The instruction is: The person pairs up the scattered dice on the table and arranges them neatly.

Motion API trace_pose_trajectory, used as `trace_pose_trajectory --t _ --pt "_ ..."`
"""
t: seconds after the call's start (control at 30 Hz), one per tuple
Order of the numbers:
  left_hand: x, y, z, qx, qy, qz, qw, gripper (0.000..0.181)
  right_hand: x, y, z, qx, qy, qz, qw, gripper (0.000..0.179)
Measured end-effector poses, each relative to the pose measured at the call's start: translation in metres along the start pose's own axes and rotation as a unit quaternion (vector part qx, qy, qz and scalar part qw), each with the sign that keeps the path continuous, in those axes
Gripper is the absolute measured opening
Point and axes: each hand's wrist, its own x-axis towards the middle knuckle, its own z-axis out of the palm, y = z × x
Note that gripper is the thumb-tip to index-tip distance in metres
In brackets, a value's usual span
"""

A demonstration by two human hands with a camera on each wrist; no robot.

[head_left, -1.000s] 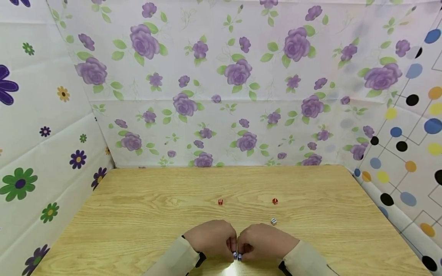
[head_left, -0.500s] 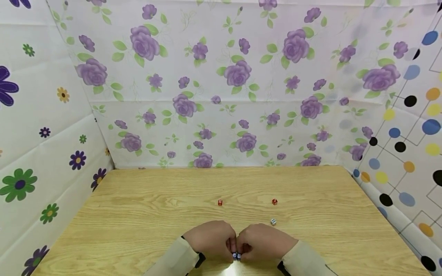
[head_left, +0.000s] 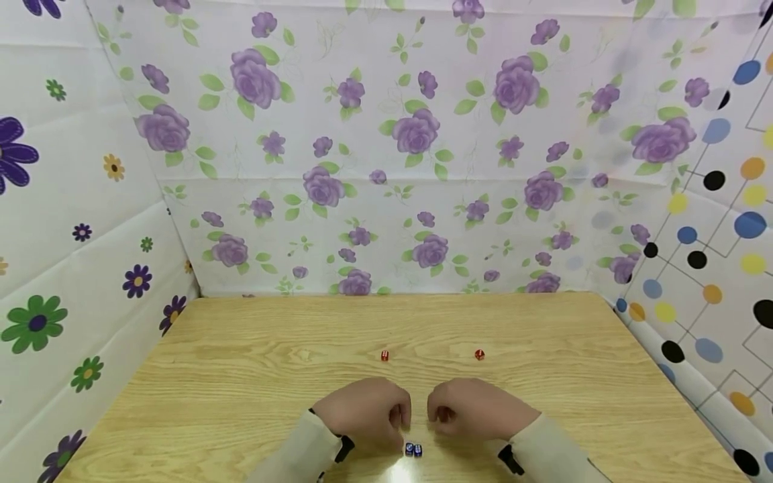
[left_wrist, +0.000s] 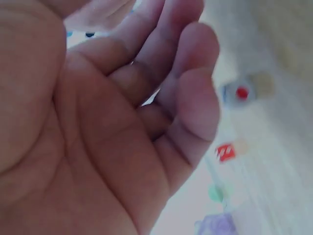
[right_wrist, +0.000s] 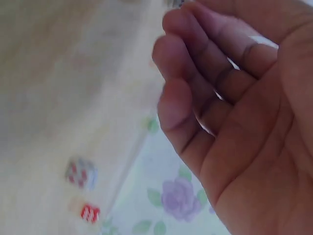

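Two blue dice (head_left: 413,449) with white pips lie side by side on the table near its front edge. My left hand (head_left: 368,412) is just left of the pair, its fingers (left_wrist: 195,103) loosely bent and holding nothing. Slightly farther off, to the right and above the dice, my right hand (head_left: 477,409) hovers with relaxed, curved fingers (right_wrist: 174,105) around nothing. In the right wrist view a white die (right_wrist: 81,173) with reddish pips shows beyond the fingers; the right hand hides it in the head view. A blurred white die (left_wrist: 239,93) with a red dot appears in the left wrist view.
Behind the hands, one red die (head_left: 384,355) lies near the table's middle and another red die (head_left: 480,354) farther right. The wooden table (head_left: 241,349) meets a flowered cloth wall (head_left: 374,221) at the back, with patterned cloths on both sides.
Both hands have let go of the blue dice and drawn apart, the right hand moving right and upward. The blue dice stay together. The right hand now covers the white die in the head view.
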Motion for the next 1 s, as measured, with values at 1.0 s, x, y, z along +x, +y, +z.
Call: trace_pose_trajectory --t 1.0 --pt "-0.003 -0.035 -0.021 0.012 0.072 -0.108 0.9914 0.019 -0.022 0.040 -0.026 -0.047 0.030 0.220 0.9739 0.017"
